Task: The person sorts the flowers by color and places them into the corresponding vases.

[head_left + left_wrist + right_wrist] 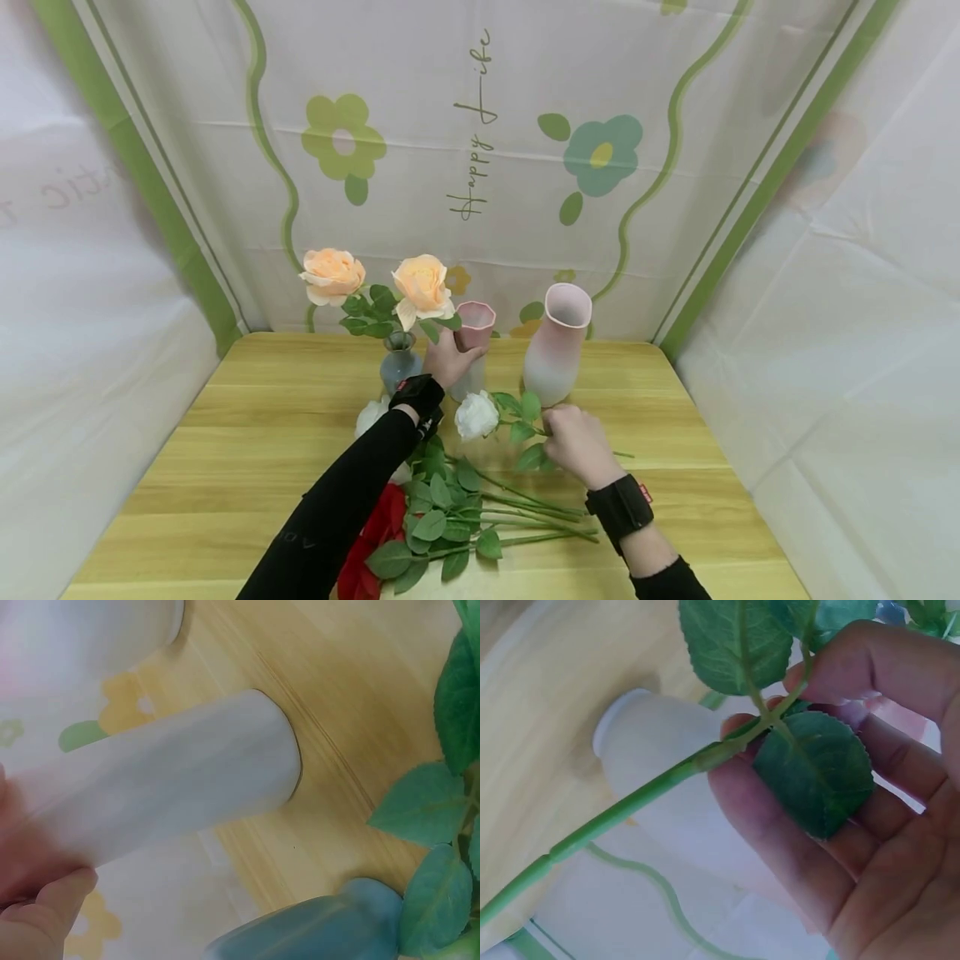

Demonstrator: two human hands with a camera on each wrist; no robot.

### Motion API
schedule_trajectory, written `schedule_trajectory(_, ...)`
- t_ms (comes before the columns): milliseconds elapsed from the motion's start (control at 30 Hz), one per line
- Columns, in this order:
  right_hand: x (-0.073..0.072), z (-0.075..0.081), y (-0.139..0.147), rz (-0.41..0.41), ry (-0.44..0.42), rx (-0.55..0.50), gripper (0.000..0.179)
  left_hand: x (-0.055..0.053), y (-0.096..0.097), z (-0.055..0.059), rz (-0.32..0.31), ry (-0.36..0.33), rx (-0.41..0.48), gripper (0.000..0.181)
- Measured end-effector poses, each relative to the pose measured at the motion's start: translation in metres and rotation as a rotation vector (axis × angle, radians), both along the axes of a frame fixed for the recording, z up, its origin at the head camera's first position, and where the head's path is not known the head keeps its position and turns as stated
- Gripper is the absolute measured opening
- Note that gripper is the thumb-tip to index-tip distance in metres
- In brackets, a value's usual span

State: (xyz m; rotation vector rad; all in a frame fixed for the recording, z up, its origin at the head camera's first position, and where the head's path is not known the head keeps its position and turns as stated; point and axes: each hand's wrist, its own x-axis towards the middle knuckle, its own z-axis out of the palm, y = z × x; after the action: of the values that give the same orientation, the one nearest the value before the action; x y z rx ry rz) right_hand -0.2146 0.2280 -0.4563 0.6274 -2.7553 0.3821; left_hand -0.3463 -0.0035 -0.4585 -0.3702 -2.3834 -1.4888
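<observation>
My left hand (447,360) grips the upper part of a slim pink-and-white vase (187,765), thumb on one side and a fingertip just visible on the other. The vase stands upright on the table. In my right hand (579,443) is the stem (622,817) of a white rose (476,416), pinched near its leaves. The bloom points left, in front of the slim vase and apart from its mouth. Left of that vase, a small blue vase (400,368) holds two peach roses (422,286), partly behind my left hand.
A wider pink-and-white vase (553,367) stands at the back right, just beyond my right hand. Leafy stems (442,508) lie across the front of the wooden table (210,467), with a red flower (382,525) and white blooms partly under my left arm. Printed curtains surround the table.
</observation>
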Motion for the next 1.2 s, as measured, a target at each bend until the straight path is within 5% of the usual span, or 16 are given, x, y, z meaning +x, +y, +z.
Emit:
schedule_trajectory(400,0.01,0.03,0.004,-0.009,0.227,-0.247,0.016,-0.001,0.001,-0.001,0.0,0.016,-0.014,0.069)
schedule_trajectory(733,0.012,0.045,0.001,0.085,0.361,-0.509,0.02,0.0,0.004,0.0,0.02,-0.006,-0.019,0.073)
schedule_trajectory(1000,0.017,0.059,-0.005,0.131,0.371,-0.744,0.02,0.001,0.004,-0.001,0.033,-0.026,-0.021,0.076)
schedule_trajectory(1067,0.004,0.037,0.004,0.134,0.368,-0.804,0.02,0.001,0.004,-0.001,0.031,-0.031,-0.019,0.075)
schedule_trajectory(1200,-0.058,-0.06,0.049,0.114,0.397,-0.832,0.025,0.002,0.003,-0.002,0.031,-0.037,-0.017,0.073)
